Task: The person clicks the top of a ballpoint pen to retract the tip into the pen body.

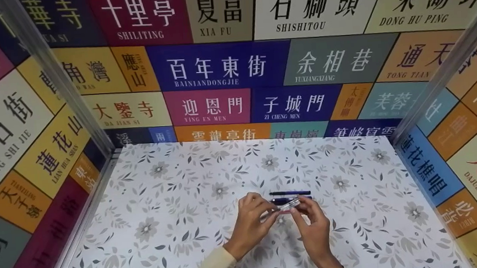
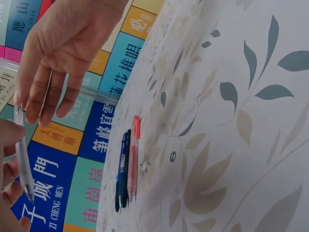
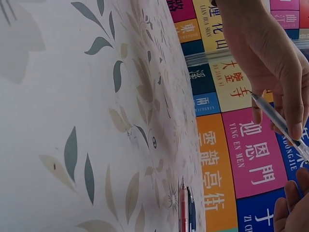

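A clear-barrelled pen [image 1: 290,206] is held between both hands just above the table. My left hand [image 1: 249,220] pinches it near the writing end, and in the left wrist view the pen [image 2: 23,157] slants with its dark tip downward. At the clear end, my right hand [image 1: 315,226] holds the pen between thumb and forefinger. From the right wrist side, the left fingers grip the pen barrel [image 3: 273,113]; its far end runs out of frame. A thin line beside the right fingers in the left wrist view cannot be identified.
Beyond the hands lie a dark blue pen [image 1: 290,193] and a second blue pen [image 1: 277,201]. A red pen [image 2: 134,157] lies beside them on the flower-patterned table [image 1: 175,190]. Panels with large printed characters [image 1: 220,67] enclose the table at the back and sides.
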`<state>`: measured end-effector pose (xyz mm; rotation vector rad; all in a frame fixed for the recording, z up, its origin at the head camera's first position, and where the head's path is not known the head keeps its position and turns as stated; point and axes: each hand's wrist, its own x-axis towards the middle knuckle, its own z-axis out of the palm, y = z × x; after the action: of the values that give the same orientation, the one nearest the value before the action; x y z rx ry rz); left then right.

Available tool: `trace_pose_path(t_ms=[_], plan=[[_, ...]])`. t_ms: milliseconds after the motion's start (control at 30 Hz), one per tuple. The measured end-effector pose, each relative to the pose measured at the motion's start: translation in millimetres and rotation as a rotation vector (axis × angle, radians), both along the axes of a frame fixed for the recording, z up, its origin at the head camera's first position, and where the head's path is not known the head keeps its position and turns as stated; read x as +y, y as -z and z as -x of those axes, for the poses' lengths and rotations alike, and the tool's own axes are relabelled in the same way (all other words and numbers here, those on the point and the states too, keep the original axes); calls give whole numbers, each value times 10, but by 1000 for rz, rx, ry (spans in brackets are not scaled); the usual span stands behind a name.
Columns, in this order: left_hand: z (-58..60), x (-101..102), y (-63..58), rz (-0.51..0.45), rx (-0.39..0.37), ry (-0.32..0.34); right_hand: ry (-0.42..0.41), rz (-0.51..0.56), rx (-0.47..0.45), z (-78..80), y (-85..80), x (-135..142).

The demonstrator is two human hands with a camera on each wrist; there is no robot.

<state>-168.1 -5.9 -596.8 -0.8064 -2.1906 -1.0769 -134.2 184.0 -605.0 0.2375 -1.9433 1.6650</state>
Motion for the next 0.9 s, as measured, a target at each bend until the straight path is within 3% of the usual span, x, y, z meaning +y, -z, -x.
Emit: trace_pose_path(t_ms=[233, 433, 667, 900], plan=[[-4, 24, 18, -1, 7, 1, 43, -94, 87, 37, -33, -3], [-39, 42, -8, -6, -33, 15, 43, -166, 133, -49, -351, -66], [-107, 72, -42, 2, -94, 13, 23, -281, 125, 86, -185, 90], [-153, 72, -63, -45, -193, 60, -22, -362, 178, 74, -372, 110]])
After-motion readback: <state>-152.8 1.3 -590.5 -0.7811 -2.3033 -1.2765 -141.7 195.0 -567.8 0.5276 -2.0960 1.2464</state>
